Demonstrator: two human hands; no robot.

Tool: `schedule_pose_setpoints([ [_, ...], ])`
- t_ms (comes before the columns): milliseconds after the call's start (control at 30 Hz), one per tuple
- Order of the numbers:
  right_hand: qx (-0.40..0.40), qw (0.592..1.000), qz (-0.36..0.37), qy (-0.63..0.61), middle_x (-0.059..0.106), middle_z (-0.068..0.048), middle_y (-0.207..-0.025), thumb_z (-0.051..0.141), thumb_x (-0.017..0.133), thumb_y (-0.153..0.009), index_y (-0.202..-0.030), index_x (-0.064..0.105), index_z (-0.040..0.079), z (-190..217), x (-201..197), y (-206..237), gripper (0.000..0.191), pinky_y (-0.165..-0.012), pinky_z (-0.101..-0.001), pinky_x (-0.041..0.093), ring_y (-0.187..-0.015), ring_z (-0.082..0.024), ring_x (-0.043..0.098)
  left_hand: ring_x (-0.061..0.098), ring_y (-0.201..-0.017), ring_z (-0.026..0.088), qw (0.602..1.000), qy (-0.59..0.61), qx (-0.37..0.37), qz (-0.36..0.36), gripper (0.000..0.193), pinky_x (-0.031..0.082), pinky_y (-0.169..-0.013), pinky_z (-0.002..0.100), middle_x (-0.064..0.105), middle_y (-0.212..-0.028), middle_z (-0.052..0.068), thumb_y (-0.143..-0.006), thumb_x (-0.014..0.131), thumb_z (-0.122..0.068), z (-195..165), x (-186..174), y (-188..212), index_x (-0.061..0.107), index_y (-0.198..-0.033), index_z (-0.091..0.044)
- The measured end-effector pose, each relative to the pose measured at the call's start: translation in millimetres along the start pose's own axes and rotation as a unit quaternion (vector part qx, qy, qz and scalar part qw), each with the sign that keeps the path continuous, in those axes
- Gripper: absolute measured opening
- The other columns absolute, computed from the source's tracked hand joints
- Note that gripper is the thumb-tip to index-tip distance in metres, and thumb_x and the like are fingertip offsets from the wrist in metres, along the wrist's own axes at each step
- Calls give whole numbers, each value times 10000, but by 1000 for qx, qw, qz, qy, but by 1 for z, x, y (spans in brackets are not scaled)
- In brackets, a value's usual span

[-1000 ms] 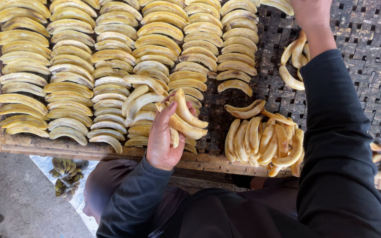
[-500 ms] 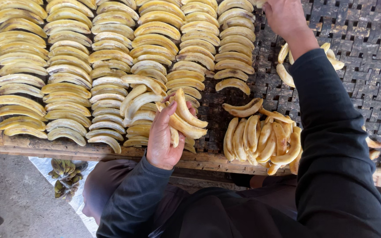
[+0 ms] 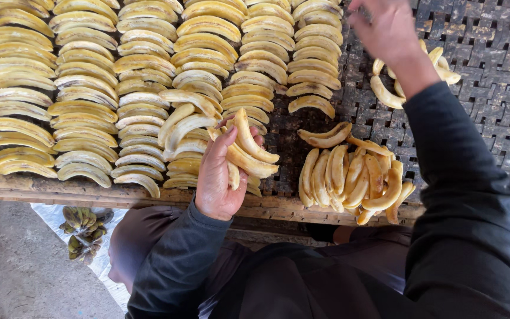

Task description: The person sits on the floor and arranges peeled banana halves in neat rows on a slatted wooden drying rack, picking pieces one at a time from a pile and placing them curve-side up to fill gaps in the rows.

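Several columns of peeled banana slices (image 3: 90, 88) cover the left of the woven drying rack (image 3: 491, 106), laid in tidy overlapping rows. No packages, labels or signs in view; only a white sheet (image 3: 48, 215) on the ground at lower left, with a small bunch of green bananas (image 3: 84, 227) on it. Left hand (image 3: 222, 171) at the near wooden edge (image 3: 60, 192), clenched around a handful of slices (image 3: 246, 150). Loose pile of slices (image 3: 352, 177) just right of it. Right hand (image 3: 388, 26) reaches far across the rack, fingers spread, blurred; cannot tell if it grips anything. Since half a second ago it has moved left, off the small heap (image 3: 408, 74) now under its wrist.
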State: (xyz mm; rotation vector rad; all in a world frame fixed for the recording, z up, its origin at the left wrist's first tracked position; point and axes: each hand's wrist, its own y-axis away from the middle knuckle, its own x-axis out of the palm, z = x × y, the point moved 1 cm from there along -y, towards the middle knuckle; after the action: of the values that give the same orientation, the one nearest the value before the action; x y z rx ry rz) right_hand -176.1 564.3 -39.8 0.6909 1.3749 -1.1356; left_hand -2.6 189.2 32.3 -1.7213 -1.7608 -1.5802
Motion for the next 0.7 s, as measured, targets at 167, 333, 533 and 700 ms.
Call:
schedule_pose_setpoints([
  [167, 2, 867, 447, -221, 697, -33, -1050, 312, 695, -904, -1058, 728, 151, 97, -32, 52, 225, -910, -397, 553, -1000, -210, 687, 665, -1033, 236, 1000, 11, 10, -1, 385, 555, -966, 391, 684, -1081, 111, -980, 666, -223, 1, -2, -1, 564, -1313, -59],
  [333, -82, 933, 308, -166, 656, -102, -1163, 293, 734, -883, -1146, 660, 93, 152, -66, 94, 339, -1003, -441, 466, -1150, -315, 564, 659, -1024, 251, 998, 5, 41, 46, 338, 545, -952, 397, 678, -1073, 121, -1030, 672, -225, 3, -6, -5, 592, -1276, -7],
  [533, -171, 912, 340, -151, 562, -103, -1372, 315, 816, -692, -1270, 637, 224, 191, -103, 133, 612, -1016, -541, 392, -1320, -373, 483, 679, -991, 238, 999, -11, 32, 26, 341, 562, -924, 388, 696, -1049, 109, -992, 660, -227, 5, -7, -12, 604, -1260, -25],
  [700, -201, 960, 184, 59, 516, -142, -1424, 260, 683, -742, -1380, 575, 241, 228, -100, 167, 648, -1074, -526, 417, -1299, -350, 501, 687, -993, 240, 998, -8, 42, 40, 340, 582, -938, 379, 696, -1053, 115, -996, 665, -224, 6, -7, -16, 599, -1266, -27],
])
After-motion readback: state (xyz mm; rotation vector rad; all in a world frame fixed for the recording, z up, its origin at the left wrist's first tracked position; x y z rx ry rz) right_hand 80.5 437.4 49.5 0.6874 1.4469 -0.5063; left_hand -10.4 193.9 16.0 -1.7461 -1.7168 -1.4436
